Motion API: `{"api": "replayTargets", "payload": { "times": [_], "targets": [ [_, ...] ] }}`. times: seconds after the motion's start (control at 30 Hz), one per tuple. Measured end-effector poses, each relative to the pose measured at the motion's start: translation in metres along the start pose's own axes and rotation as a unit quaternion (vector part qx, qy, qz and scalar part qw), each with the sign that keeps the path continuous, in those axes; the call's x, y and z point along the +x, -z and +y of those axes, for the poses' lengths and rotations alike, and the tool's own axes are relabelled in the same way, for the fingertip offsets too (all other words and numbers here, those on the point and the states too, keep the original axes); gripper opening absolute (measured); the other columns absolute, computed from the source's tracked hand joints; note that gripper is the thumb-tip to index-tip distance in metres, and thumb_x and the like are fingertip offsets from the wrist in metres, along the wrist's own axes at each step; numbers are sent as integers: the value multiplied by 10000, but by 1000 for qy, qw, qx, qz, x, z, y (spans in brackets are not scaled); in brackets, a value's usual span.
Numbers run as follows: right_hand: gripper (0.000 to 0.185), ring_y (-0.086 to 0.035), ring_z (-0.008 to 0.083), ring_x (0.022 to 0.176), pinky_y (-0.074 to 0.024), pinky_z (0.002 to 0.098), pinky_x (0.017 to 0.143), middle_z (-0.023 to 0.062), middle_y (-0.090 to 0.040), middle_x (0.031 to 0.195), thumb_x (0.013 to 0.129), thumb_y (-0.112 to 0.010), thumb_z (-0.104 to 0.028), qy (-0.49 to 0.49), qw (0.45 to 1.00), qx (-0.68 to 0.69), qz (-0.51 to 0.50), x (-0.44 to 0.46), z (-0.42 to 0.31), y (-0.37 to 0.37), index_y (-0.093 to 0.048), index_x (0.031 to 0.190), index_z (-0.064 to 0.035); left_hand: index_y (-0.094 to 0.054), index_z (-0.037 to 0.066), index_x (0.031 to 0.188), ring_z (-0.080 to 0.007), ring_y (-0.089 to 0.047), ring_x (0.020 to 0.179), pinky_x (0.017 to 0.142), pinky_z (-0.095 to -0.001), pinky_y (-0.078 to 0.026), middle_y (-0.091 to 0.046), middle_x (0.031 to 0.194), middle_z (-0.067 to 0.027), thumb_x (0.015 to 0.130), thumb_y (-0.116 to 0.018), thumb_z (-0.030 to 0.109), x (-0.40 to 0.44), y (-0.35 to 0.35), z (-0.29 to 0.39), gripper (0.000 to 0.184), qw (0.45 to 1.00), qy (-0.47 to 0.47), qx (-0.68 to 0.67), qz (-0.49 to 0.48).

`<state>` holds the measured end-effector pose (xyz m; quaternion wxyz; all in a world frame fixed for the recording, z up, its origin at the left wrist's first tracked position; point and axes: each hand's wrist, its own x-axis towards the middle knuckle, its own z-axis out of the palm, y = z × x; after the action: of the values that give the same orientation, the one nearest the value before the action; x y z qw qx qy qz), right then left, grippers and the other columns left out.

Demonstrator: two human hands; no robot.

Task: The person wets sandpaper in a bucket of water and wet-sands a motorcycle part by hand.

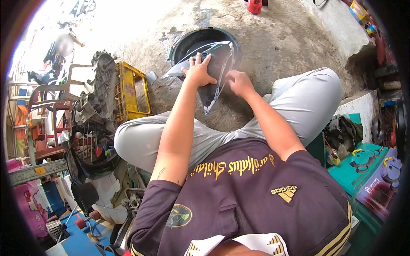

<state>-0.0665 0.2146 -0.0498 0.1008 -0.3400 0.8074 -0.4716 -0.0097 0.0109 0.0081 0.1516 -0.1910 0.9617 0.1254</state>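
Note:
A dark triangular plastic panel (218,64) with a pale, shiny edge lies tilted across the rim of a black basin (205,33), its pointed end towards my lap. It looks like a motorcycle body panel, though I cannot be sure. My left hand (198,73) rests flat on the panel's upper face, fingers spread and thumb near the right side. Just off the panel's right edge, my right hand (240,83) has its fingers curled together and is slightly blurred. Whatever those fingers hold, if anything, is hidden.
A yellow crate (136,91) stands at left beside a grey metal engine casing (102,85). A red can (254,6) sits on the concrete floor (282,47) ahead. To the right are a green box (363,164) and a low white wall (341,32). My bent legs flank the basin.

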Motion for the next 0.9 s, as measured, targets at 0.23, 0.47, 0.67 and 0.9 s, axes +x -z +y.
{"api": "replayTargets", "payload": {
  "times": [0.23, 0.47, 0.67, 0.9],
  "targets": [
    [128, -735, 323, 863, -566, 405, 792, 183, -745, 932, 867, -729, -101, -16, 1000, 22, 12, -2, 3, -4, -723, 963, -17, -235, 403, 1663, -407, -156, 1609, 1140, -804, -244, -134, 1765, -125, 621, -947, 511, -1, 1, 0, 1267, 1000, 1, 7, 2],
    [122, -749, 307, 843, -567, 391, 764, 169, -755, 871, 874, -736, -117, -113, 991, 56, 46, 4, 10, -1, -722, 954, -26, -233, 397, 1664, -424, -137, 1608, 1127, -817, -241, -120, 1764, -143, 596, -970, 509, 0, -1, -1, 1302, 1000, -2, -2, 3],
    [168, -744, 276, 851, -562, 380, 797, 164, -763, 910, 867, -749, -149, -110, 992, 59, 16, 5, 12, -3, -731, 981, -27, -249, 399, 1660, -427, -140, 1607, 1115, -828, -243, -128, 1763, -138, 591, -971, 507, -1, -1, -2, 1295, 1000, -1, -6, 9],
    [132, -717, 229, 757, -550, 377, 717, 127, -748, 821, 860, -767, -129, -70, 995, 76, -2, 3, 17, -3, -720, 925, -24, -255, 402, 1658, -431, -143, 1606, 1114, -830, -240, -131, 1764, -133, 582, -978, 492, 0, -2, -1, 1299, 1000, 0, -13, 11]
  ]
}}
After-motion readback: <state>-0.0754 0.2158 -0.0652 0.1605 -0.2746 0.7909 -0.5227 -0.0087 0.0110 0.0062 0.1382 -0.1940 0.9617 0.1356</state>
